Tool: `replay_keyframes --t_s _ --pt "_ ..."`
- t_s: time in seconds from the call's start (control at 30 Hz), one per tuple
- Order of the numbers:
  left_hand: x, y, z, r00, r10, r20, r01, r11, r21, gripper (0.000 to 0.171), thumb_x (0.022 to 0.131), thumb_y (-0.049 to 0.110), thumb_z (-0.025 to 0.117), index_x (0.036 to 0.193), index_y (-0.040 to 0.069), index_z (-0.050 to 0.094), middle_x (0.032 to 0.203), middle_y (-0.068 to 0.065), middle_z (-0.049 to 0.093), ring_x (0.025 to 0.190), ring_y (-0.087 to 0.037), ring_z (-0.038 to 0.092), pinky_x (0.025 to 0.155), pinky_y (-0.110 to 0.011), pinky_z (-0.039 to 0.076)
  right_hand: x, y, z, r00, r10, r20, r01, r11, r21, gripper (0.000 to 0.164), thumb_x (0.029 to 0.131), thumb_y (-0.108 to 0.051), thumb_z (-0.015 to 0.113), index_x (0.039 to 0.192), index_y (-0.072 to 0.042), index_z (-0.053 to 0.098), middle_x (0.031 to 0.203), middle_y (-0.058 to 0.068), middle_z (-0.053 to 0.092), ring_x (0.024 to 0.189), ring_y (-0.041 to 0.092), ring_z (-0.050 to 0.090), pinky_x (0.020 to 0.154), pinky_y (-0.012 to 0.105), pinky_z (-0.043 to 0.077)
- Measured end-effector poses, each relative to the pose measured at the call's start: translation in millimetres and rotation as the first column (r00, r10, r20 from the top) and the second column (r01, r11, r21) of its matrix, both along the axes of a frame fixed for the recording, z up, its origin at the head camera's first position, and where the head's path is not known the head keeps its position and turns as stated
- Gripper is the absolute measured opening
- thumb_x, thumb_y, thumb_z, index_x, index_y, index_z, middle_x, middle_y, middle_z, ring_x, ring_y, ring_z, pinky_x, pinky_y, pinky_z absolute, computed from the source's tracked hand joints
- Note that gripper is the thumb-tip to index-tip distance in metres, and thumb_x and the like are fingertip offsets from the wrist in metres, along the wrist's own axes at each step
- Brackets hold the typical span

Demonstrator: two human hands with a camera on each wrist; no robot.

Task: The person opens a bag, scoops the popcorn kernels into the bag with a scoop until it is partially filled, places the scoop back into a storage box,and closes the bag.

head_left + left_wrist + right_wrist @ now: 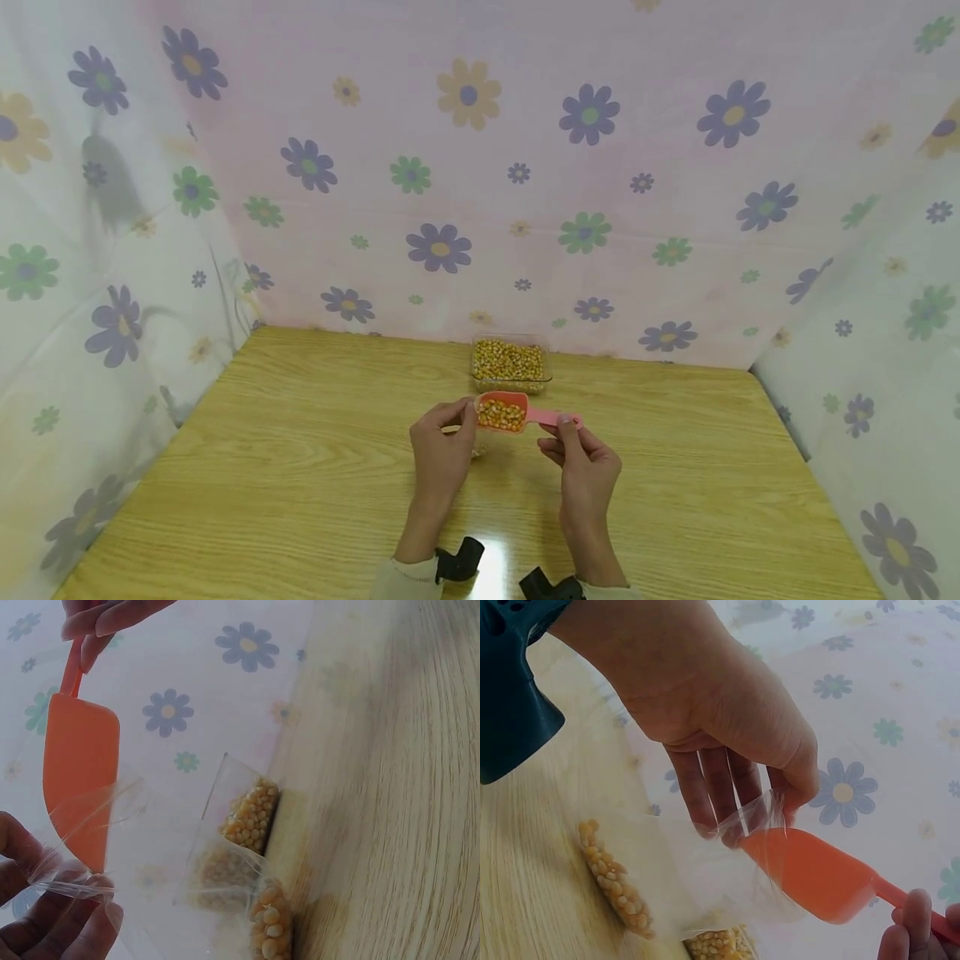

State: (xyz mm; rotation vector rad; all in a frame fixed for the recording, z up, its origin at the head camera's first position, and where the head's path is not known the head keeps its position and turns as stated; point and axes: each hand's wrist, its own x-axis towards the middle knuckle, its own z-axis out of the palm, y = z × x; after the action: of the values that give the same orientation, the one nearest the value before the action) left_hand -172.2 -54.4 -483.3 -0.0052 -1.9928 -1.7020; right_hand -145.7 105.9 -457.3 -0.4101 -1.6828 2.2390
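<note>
- Flowered cloth walls in a wood-grain table, both forearms reaching forward over it from the near edge.
- Left hand: wrist raised, thumb and fingers pinching the top of a clear plastic bag with kernels at its bottom.
- Right hand: fingers bent, thumb on top, gripping the handle of an orange-pink scoop.
- Scoop: loaded with kernels, held between the hands above the table, its tip at the bag's mouth beside the left fingers.
- Beyond the hands, a clear container of kernels stands near the back edge.
</note>
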Motion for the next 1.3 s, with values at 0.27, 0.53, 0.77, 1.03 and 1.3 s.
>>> replay_keyframes --t_s 0.27,0.53,0.77,1.03,1.3 --pt "1.0 0.4 1.2 1.0 -0.006 0.008 0.006 1.0 0.003 0.015 0.096 0.005 0.068 0.102 0.0 0.081 0.08 -0.008 0.073 0.076 -0.023 0.072 0.058 -0.022 0.057 1.4 -1.8 1.0 0.998 -0.014 -0.054 0.018 0.996 0.086 0.036 0.101 -0.02 0.067 0.109 0.015 0.072 0.079 0.002 0.078 0.063 0.01 0.072 0.069 0.028 0.061" --pt "0.3 1.3 0.0 1.0 -0.012 0.005 0.012 1.0 0.002 0.015 0.097 0.005 0.068 0.102 -0.001 0.08 0.081 -0.009 0.074 0.075 -0.024 0.072 0.058 -0.022 0.057 3.3 -1.9 4.5 0.994 -0.003 -0.111 0.018 0.991 0.134 0.035 0.1 -0.02 0.068 0.107 0.013 0.074 0.08 0.004 0.078 0.061 0.01 0.071 0.068 0.027 0.061" --pt "0.9 2.3 0.0 1.0 -0.014 -0.002 0.014 1.0 0.0 0.014 0.096 0.005 0.068 0.101 -0.001 0.08 0.079 -0.009 0.073 0.074 -0.024 0.071 0.058 -0.022 0.057 5.6 -1.2 5.6 0.985 0.019 -0.173 0.019 0.977 0.212 0.029 0.1 -0.017 0.068 0.101 0.01 0.077 0.081 0.012 0.077 0.059 0.01 0.071 0.069 0.027 0.061" --pt "0.5 3.5 2.3 1.0 -0.008 0.003 0.008 1.0 -0.011 0.014 0.095 0.003 0.068 0.101 -0.001 0.081 0.079 -0.009 0.074 0.074 -0.022 0.071 0.058 -0.022 0.057 6.9 -0.5 8.6 0.973 0.026 -0.228 0.039 0.961 0.274 0.024 0.099 -0.014 0.068 0.101 0.009 0.078 0.083 0.011 0.078 0.058 0.01 0.071 0.067 0.026 0.061" --pt "0.7 3.5 1.3 1.0 -0.004 0.008 0.004 1.0 -0.008 0.014 0.094 0.002 0.069 0.1 0.002 0.081 0.079 -0.008 0.074 0.073 -0.021 0.071 0.059 -0.022 0.057 8.8 -0.6 12.5 0.967 0.037 -0.253 0.044 0.951 0.306 0.022 0.098 -0.011 0.069 0.101 0.009 0.078 0.084 0.016 0.077 0.057 0.012 0.071 0.065 0.025 0.061"
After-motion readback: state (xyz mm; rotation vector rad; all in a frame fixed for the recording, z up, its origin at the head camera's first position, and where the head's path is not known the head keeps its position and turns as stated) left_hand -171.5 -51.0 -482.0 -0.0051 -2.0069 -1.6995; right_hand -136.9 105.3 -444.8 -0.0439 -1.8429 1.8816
